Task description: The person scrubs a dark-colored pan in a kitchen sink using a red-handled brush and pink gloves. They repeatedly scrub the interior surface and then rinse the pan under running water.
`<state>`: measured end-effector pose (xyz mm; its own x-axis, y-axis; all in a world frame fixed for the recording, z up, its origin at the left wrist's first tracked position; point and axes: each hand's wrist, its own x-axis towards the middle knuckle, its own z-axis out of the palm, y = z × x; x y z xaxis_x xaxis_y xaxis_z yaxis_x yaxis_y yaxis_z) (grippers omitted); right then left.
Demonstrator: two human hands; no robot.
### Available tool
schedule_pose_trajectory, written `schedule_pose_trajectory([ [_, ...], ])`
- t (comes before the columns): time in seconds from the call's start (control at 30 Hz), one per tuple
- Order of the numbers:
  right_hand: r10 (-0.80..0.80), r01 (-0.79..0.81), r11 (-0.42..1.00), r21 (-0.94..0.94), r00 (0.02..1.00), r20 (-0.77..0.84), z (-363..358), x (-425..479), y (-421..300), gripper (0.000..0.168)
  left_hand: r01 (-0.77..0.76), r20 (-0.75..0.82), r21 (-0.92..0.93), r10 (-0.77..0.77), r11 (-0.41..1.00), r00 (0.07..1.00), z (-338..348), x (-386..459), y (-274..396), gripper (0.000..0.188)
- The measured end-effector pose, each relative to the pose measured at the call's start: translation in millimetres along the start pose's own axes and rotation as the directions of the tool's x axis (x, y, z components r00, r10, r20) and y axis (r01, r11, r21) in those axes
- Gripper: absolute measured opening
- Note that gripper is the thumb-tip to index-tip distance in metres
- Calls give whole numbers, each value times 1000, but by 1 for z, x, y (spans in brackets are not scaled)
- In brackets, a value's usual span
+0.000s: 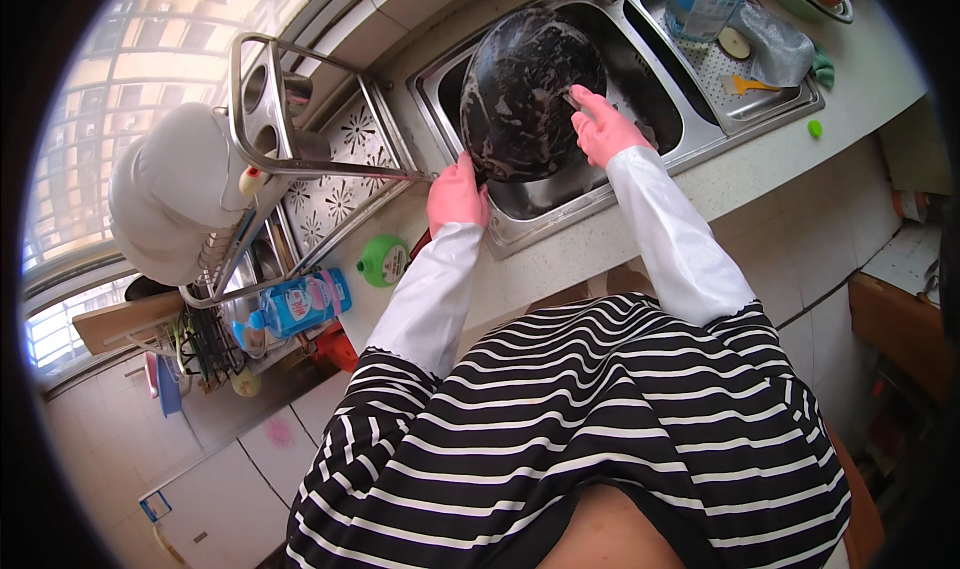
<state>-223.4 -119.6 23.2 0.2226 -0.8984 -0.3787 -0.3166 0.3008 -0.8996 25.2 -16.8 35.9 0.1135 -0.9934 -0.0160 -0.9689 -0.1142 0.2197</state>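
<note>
A large black wok (517, 96), streaked with whitish suds, stands tilted over the left basin of the stainless steel sink (686, 130), its outer side seemingly turned up. My left hand (457, 198), in a pink rubber glove with a white sleeve, grips the wok at its lower left edge; part of its fingers is hidden. Near the wok's right side, my right hand (606, 128), gloved the same way, holds a small pale object (571, 102) against the black surface; what kind it is cannot be told.
A metal dish rack (322, 168) stands left of the sink, with a green bottle (384, 261) and a blue detergent bottle (304, 303) beside it. On the right drainer lie a blue jug (703, 3), an orange-handled brush (750, 84) and a mesh cloth (776, 48). A green cap (815, 128) lies on the counter.
</note>
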Motion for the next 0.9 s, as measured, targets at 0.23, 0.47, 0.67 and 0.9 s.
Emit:
schedule_pose_trajectory([
  [0.23, -3, 4, 999, 41, 1000, -18, -21, -18, 19, 46, 147, 327, 195, -206, 970, 922, -10, 0, 15, 36],
  [0.47, -49, 65, 986, 156, 993, -106, -67, -36, 13, 44, 568, 689, -138, -333, 812, 644, -34, 2, 52, 38],
  [0.67, -84, 124, 966, 227, 980, -178, -89, -53, 8, 45, 722, 768, -265, -312, 640, 559, -69, -6, 80, 37],
  [0.9, 51, -36, 974, 222, 997, -65, -87, -65, -3, 45, 838, 859, -423, -142, 344, 492, -85, -14, 94, 35],
])
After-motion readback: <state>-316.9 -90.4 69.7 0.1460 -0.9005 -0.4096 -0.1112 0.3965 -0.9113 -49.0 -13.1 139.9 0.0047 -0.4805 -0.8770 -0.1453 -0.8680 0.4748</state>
